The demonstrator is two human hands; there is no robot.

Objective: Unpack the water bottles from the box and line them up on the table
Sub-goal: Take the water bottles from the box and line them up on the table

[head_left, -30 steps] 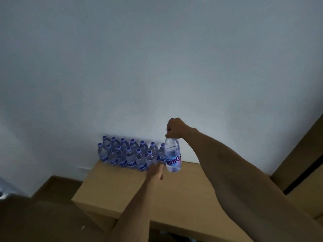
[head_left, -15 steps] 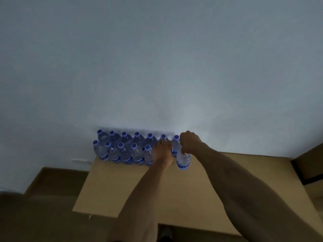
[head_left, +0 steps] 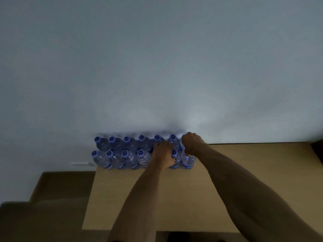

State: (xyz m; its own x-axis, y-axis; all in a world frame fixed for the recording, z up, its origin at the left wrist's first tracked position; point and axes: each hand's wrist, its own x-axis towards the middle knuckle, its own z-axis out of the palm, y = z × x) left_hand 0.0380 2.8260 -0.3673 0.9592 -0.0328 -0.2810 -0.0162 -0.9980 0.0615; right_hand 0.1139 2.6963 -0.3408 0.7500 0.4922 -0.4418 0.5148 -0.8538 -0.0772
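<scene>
1. The right hand [head_left: 191,144] has its fingers curled down over the top of the end bottle [head_left: 187,160], covering the cap. Judging by that closed hold from above, it is setting the bottle upright at the right end of the front row.

2. The left hand [head_left: 163,157] lies on the neighbouring bottle [head_left: 175,162], with its fingers bent over the shoulder of that bottle beside the cap. Whether it truly clasps it or only steadies it, I cannot tell. It probably braces the row so nothing tips as the new one lands.

3. The other water bottles [head_left: 122,154] stand upright in two tight rows, touching one another, at the far edge of the desk [head_left: 227,172] against the wall [head_left: 157,67]. Packing them close to the wall likely keeps the line straight and leaves the near part of the desk free.

4. The bottles are clear ribbed plastic, rounded at the shoulder, with pale blue round caps bearing a dark mark and a printed label band low on the body. Thin plastic like this should give a little under a squeeze.

5. The desk is a flat, matt, light-brown board with square edges. The wall is plain and pale. The box is not in view.
</scene>
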